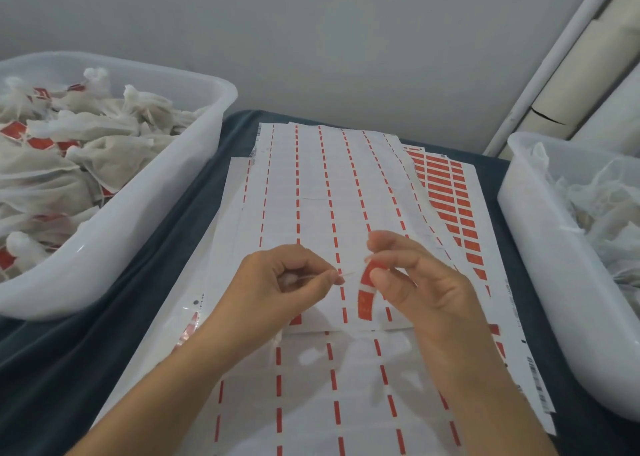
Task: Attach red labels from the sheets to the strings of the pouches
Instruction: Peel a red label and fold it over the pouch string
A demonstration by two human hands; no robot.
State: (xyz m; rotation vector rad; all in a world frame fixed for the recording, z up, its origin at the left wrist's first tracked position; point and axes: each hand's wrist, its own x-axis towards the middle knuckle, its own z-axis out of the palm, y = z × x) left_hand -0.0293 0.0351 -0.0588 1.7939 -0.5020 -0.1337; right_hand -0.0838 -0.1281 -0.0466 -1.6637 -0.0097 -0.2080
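We are holding a pouch [287,279] bunched in our left hand [277,282], its grip pinching the string [343,275] so the free end is sticking out toward 3 o'clock. Our right hand [412,282] is pinching the top of a red label [367,292], grip clamped on it, while the label is curling down toward 6 o'clock, just beside the string end but not yet touching it.

Both hands are working over the sheets [311,192] spread on the tabletop [207,185]. Most sheets in the middle are showing only thin red strips, so we are judging their labels already used. At 2 o'clock a sheet with full labels [446,192] is peeking out from under the pile.

At 9 o'clock the left bin [194,164] is heaped with pouches, many showing red tags, so we are taking these as finished. At 3 o'clock the right bin [540,233] is holding pouches with no red visible, probably those waiting.

We are judging the job well along, with this label yet to be folded over the string and more pouches left.
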